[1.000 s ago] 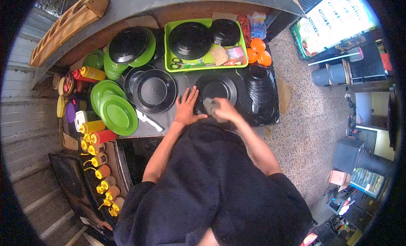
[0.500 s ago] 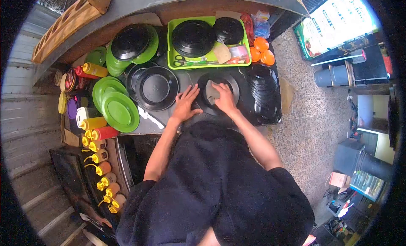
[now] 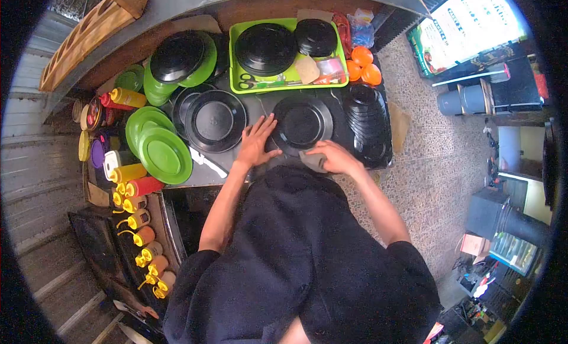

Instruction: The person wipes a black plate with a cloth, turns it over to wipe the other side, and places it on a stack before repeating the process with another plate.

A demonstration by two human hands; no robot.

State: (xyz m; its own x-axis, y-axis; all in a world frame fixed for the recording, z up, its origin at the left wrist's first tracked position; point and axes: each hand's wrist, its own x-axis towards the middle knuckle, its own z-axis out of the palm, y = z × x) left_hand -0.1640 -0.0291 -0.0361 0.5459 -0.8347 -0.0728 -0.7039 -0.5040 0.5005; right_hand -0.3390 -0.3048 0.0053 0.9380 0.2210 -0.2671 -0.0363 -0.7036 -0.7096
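Note:
A black plate (image 3: 302,122) lies on the dark counter in front of me. My right hand (image 3: 337,158) is closed on a grey cloth (image 3: 313,160) at the plate's near right rim. My left hand (image 3: 258,142), fingers spread, rests flat beside the plate's left side, its thumb close to the rim. Left of that hand lie more black plates (image 3: 214,120), partly overlapping. A row of overlapping black dishes (image 3: 367,125) sits to the right.
A lime-green tray (image 3: 236,86) at the back holds black plates, scissors and small items. Green plates (image 3: 166,156) and a white-handled utensil (image 3: 208,163) lie left, near several sauce bottles (image 3: 142,187). Orange bowls (image 3: 371,74) stand at the back right, by the counter's edge.
My right hand has moved the cloth from the plate's middle toward me, to its near right rim. The left hand stays in nearly the same place, fingers spread.

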